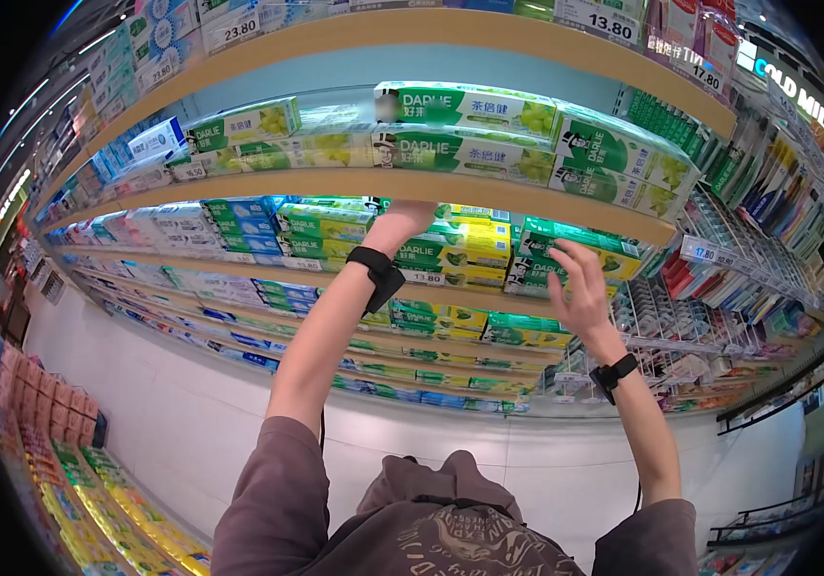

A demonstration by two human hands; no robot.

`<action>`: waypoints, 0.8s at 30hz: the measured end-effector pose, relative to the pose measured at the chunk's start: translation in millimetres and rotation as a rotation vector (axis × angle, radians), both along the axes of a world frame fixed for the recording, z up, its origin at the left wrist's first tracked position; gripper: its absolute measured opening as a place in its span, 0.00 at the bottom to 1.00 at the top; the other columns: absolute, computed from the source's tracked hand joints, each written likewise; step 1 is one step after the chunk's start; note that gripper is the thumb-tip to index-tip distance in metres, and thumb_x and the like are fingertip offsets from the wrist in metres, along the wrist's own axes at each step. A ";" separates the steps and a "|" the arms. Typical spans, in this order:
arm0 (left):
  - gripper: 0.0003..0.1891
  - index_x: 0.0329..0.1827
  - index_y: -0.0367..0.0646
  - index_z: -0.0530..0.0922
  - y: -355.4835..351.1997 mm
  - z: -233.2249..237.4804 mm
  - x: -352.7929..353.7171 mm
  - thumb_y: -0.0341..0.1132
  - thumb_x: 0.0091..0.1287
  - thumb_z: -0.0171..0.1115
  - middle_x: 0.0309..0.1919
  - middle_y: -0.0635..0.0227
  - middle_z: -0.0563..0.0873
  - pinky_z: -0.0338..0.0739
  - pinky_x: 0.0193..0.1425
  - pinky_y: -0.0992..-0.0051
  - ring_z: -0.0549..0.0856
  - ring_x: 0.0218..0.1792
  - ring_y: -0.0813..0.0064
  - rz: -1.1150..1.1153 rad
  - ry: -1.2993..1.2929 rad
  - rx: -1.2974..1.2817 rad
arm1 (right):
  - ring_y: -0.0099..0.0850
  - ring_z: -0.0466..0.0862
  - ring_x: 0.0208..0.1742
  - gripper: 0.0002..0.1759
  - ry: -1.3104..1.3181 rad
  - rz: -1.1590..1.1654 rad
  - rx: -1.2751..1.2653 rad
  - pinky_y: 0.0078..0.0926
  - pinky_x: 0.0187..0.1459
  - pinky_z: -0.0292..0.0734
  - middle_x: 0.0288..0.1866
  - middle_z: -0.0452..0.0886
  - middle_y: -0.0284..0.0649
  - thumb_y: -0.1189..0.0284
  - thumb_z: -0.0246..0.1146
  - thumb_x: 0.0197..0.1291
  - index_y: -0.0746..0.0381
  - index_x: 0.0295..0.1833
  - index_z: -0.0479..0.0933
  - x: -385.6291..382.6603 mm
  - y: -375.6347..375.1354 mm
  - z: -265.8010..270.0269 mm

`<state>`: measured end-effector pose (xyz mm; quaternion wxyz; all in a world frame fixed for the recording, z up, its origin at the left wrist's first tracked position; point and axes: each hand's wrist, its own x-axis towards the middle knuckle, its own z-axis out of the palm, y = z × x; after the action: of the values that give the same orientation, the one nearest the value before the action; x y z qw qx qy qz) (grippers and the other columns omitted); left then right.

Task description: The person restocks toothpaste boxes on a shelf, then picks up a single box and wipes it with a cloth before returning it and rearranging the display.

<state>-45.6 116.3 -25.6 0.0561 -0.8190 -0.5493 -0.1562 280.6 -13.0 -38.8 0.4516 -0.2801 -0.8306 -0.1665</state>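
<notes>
My left hand [406, 221] reaches in beneath the wooden shelf edge [431, 184], over a stack of green-and-yellow Darlie toothpaste boxes [469, 236]. Its fingers are hidden behind that edge. Further right, my right hand [582, 288] is raised with fingers apart and nothing in it. It overlaps another stack of green toothpaste boxes [530, 267] at the shelf's right end. On the shelf above lie white-and-green Darlie boxes [469, 106], stacked in layers. A black band circles each wrist.
Price tags [423, 277] line the shelf edges. At left, blue toothpaste boxes [239, 228] fill the same row. Wire racks [709, 226] with packaged goods stand at right. Low shelves of colourful packs [109, 494] lie behind at lower left, across the white floor [191, 403].
</notes>
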 end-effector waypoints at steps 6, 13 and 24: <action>0.11 0.50 0.34 0.83 -24.0 9.8 18.4 0.26 0.67 0.57 0.50 0.47 0.86 0.81 0.55 0.55 0.86 0.53 0.50 -0.026 0.045 -0.153 | 0.60 0.76 0.66 0.27 0.175 0.054 -0.437 0.48 0.66 0.72 0.66 0.75 0.61 0.73 0.60 0.70 0.72 0.70 0.65 -94.7 25.6 8.8; 0.21 0.61 0.42 0.81 -29.9 9.4 6.0 0.21 0.66 0.55 0.57 0.50 0.85 0.82 0.56 0.54 0.85 0.56 0.50 0.011 0.087 -0.057 | 0.62 0.76 0.67 0.40 0.247 -0.223 -1.034 0.47 0.67 0.71 0.64 0.76 0.71 0.51 0.53 0.76 0.74 0.76 0.57 -128.4 63.3 19.6; 0.17 0.62 0.42 0.80 -24.0 6.3 -4.6 0.30 0.75 0.50 0.55 0.50 0.85 0.81 0.56 0.53 0.85 0.54 0.49 -0.021 -0.061 -0.077 | 0.52 0.82 0.54 0.45 0.386 -0.276 -1.125 0.43 0.57 0.73 0.55 0.82 0.63 0.40 0.47 0.76 0.78 0.68 0.69 -150.4 86.5 -4.2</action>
<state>-50.3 92.4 -19.2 0.0062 -0.8210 -0.5479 -0.1605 130.2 73.5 -43.0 0.3509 -0.6057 -0.6505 0.2947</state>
